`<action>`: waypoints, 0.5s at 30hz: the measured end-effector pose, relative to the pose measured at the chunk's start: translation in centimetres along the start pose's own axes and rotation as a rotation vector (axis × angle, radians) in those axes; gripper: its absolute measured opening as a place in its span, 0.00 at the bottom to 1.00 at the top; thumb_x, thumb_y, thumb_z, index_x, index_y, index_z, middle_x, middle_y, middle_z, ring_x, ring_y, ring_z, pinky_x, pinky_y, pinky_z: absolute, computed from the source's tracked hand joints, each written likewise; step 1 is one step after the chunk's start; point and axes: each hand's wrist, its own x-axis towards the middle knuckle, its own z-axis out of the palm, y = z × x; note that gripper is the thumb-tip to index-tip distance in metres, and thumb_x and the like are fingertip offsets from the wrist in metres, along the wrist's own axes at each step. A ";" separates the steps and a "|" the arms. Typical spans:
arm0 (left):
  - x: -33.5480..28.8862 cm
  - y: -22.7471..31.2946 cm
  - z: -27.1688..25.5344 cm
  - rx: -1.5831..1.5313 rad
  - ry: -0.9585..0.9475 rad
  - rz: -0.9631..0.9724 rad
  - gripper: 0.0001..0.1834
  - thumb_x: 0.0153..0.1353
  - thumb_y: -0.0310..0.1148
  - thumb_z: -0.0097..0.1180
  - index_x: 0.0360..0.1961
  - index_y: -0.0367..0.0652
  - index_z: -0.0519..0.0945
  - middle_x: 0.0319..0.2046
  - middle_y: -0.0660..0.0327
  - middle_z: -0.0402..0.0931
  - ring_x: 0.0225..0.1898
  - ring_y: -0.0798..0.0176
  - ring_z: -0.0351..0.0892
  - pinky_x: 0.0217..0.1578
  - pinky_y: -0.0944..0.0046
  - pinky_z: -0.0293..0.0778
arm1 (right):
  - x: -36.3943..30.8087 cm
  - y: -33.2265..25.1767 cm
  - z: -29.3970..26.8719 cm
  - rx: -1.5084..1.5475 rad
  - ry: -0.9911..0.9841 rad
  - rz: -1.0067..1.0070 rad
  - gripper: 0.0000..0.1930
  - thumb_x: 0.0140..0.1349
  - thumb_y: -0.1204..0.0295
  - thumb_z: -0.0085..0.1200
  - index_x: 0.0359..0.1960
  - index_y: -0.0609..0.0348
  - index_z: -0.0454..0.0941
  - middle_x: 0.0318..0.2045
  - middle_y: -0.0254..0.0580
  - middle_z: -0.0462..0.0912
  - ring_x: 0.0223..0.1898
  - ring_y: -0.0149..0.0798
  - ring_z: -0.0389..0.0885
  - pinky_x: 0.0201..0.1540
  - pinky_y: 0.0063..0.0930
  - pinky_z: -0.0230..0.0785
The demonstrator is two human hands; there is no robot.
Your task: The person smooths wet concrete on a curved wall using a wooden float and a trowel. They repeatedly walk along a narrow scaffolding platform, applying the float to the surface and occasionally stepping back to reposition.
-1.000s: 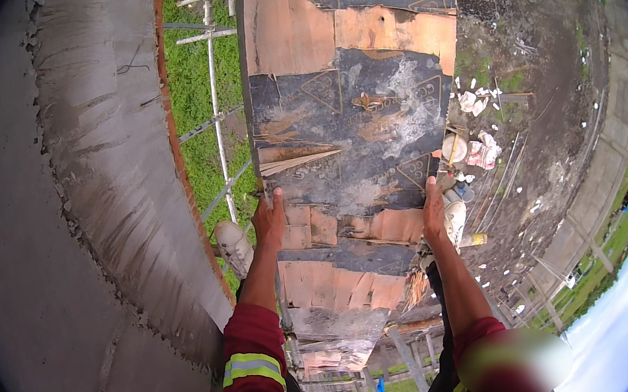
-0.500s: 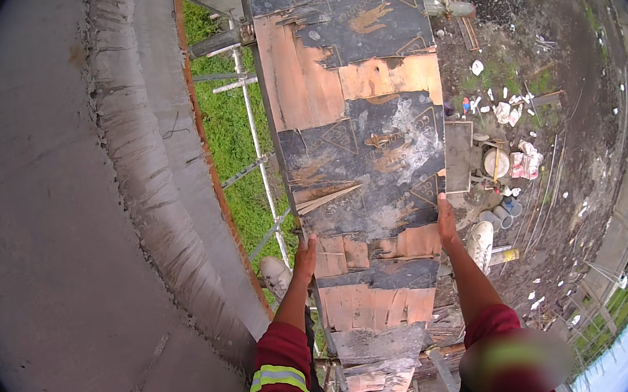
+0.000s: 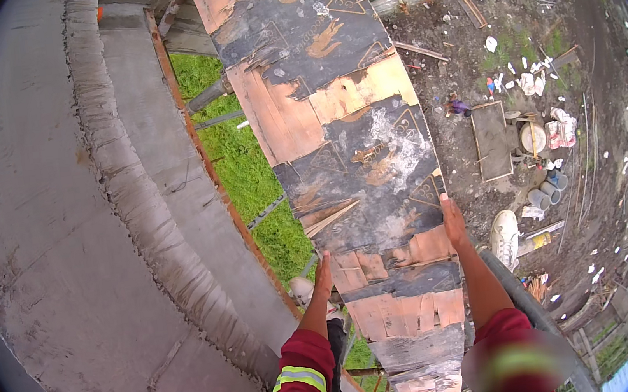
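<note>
A long, worn plywood board, black-faced with torn patches of bare orange wood, runs lengthwise between my arms. My left hand grips its left edge, and my right hand grips the right edge slightly farther forward. Both thumbs lie along the sides; the fingers under the board are hidden. Splintered strips lift from its surface ahead of my left hand. One white shoe shows beyond the right edge, and another is partly hidden beside my left wrist.
A grey concrete slab with a rough ridge fills the left side. Green growth shows far below through the gap. Scaffold pipes pass near the board. On the ground at right are a shallow tray, buckets and scattered litter.
The board's far end now slants left in the picture, and the view has turned with it. Both hands keep their hold on the edges. The white pole beside the board is hidden now.
</note>
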 end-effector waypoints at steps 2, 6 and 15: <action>-0.4 0.1 0.0 -0.013 -0.002 0.003 0.52 0.66 0.71 0.41 0.74 0.34 0.58 0.74 0.48 0.54 0.75 0.50 0.52 0.73 0.57 0.47 | 0.7 1.0 0.5 0.001 0.017 -0.005 0.33 0.74 0.43 0.38 0.51 0.67 0.74 0.48 0.67 0.76 0.51 0.63 0.73 0.57 0.47 0.62; -0.6 0.2 0.2 0.016 0.021 -0.013 0.52 0.67 0.70 0.41 0.73 0.33 0.58 0.74 0.48 0.55 0.75 0.51 0.52 0.73 0.57 0.47 | 1.1 2.0 1.0 -0.129 0.072 -0.136 0.35 0.72 0.40 0.38 0.52 0.67 0.74 0.48 0.68 0.77 0.53 0.66 0.74 0.56 0.47 0.63; 1.4 -1.5 -0.3 0.031 0.021 -0.022 0.51 0.68 0.70 0.40 0.73 0.33 0.59 0.73 0.48 0.56 0.75 0.52 0.53 0.72 0.58 0.47 | -1.7 -2.5 -0.3 -0.053 0.017 0.081 0.36 0.72 0.40 0.37 0.53 0.67 0.74 0.47 0.69 0.78 0.52 0.67 0.75 0.56 0.49 0.64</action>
